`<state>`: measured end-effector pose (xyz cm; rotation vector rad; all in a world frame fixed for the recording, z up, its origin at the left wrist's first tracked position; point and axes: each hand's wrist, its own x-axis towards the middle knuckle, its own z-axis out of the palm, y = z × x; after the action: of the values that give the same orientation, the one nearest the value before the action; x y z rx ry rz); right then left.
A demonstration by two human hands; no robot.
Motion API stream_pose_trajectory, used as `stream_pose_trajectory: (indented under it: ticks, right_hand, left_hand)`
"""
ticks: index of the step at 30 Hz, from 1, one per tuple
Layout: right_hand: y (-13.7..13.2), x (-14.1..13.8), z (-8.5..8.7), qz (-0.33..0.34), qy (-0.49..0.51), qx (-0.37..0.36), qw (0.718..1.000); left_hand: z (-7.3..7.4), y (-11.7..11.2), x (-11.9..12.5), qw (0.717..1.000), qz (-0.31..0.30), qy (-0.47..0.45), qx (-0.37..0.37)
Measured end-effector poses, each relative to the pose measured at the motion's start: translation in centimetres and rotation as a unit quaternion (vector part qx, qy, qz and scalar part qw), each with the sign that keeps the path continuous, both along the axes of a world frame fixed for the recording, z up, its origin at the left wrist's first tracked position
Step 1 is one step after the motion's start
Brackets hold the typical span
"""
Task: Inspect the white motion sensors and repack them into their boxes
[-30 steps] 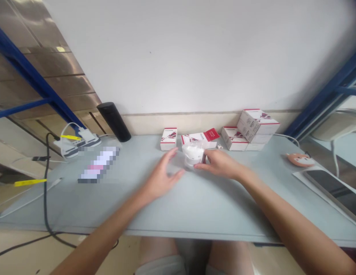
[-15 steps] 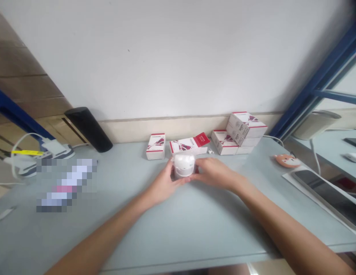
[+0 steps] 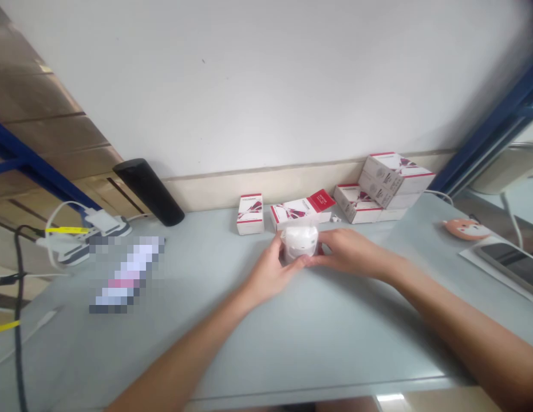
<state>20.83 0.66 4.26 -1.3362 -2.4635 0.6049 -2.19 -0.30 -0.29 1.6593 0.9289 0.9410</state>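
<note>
Currently, left to right: black flask (image 3: 148, 191) lying at a slant on the pale desk (image 3: 292, 343); left hand (image 3: 272, 272) and right hand (image 3: 350, 252) together, both clasping a round white object in clear wrap (image 3: 299, 243), just in front of a red-flapped white box (image 3: 303, 209); stacked white boxes (image 3: 393, 180) further right. Risk, as judged: slick wrap slipping through the fingers could drop the object, which might roll or knock that box.

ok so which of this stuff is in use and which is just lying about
In use:
white round object, held between left hand and right hand

Lying about:
white-and-red boxes
black flask
orange fox-face figure
blurred item
</note>
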Motion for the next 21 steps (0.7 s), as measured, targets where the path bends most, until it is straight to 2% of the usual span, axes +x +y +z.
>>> stream_pose_trajectory:
  ticks: [8, 14, 21]
  right_hand:
    - [0.28, 0.53, -0.28, -0.001, -0.06, 0.067, 0.996]
    - [0.3, 0.54, -0.87, -0.01, -0.043, 0.068, 0.997]
    - [0.26, 0.27, -0.64, -0.01, -0.02, 0.057, 0.998]
  left_hand:
    - [0.31, -0.31, 0.39, 0.999, 0.0, -0.037, 0.0]
    - [0.2, 0.35, 0.11, 0.999, -0.02, -0.04, 0.017]
    - [-0.44, 0.23, 0.4, 0.999, -0.007, -0.049, 0.022]
